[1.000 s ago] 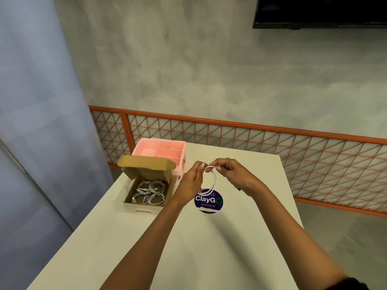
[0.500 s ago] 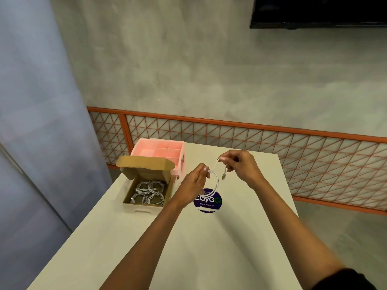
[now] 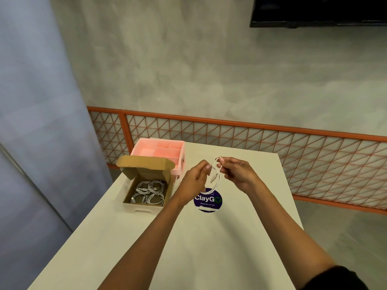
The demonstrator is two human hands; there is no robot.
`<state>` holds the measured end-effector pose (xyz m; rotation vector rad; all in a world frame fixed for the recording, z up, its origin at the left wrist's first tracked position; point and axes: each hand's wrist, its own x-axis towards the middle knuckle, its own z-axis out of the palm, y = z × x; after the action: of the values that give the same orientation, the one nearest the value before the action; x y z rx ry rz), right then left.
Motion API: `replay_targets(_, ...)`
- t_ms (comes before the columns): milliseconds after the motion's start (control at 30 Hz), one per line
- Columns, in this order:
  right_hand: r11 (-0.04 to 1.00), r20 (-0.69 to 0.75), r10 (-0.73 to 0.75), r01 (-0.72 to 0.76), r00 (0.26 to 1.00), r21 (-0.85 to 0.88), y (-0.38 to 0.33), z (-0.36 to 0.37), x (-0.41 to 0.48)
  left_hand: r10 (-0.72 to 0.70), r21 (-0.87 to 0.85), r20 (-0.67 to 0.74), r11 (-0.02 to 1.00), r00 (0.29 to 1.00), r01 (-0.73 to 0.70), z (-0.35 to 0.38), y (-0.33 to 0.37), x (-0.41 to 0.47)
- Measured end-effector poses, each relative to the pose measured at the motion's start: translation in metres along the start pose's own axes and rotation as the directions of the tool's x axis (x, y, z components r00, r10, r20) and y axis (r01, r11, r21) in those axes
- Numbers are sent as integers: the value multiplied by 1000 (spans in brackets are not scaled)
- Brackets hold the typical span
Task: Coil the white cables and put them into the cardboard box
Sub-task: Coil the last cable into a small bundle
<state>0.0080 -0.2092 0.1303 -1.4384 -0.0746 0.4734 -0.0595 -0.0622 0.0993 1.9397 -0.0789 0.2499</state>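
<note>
Inside cardboard box point(image 3: 134, 203): coiled white cables point(image 3: 149, 191)

White cable point(image 3: 216, 181) looped; box point(image 3: 146, 203) open

Even, soft indoor light; faint arm shadows on table point(image 3: 209, 258). Wide-angle bend at edges; sharp overall, no glare.

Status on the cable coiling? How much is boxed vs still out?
Done: several coiled white cables already lie in the open cardboard box. In hand: one white cable held above the table between the left hand and the right hand, looped, one plug end hanging free. Left: finish that coil and box it. No other loose cable shows on the table; the pink organizer looks empty.
</note>
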Motion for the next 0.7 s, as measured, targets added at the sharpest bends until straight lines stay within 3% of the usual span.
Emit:
replay_targets(200,997,73,37,-42,997,61,3,6,-2,6,-52,-2,999,1000,-6,-1,2,3)
replay_targets(467,969,220,32,24,975,-248,-3,7,-10,24,105,-125,994,992,-11,-5,-3,7)
replay_targets(600,873,227,-56,158,972,-461,-8,9,-13,-3,108,-141,994,990,18,-3,-3,8)
replay_targets(700,722,104,-174,198,979,-663,-11,17,-14,3,132,-185,991,983,22,0,-2,7)
